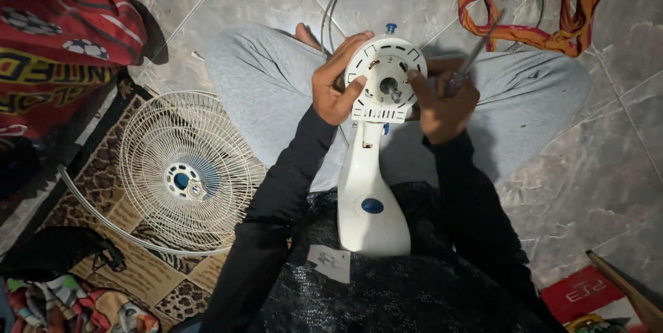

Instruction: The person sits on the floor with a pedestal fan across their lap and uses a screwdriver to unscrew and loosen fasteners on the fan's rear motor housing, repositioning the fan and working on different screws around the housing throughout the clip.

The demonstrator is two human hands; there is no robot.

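Sitting cross-legged, the person's left hand (pixel 336 88) grips the white fan motor housing (pixel 385 79) over the lap while the right hand (pixel 442 101) steadies it, holding a screwdriver (pixel 472 60), so the step seems unscrewing, which needs the tip brought to a screw.

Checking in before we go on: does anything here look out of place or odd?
The fan is in pieces: its wire guard lies loose on the rug by the left arm, and the bare motor face shows its shaft with no blades.
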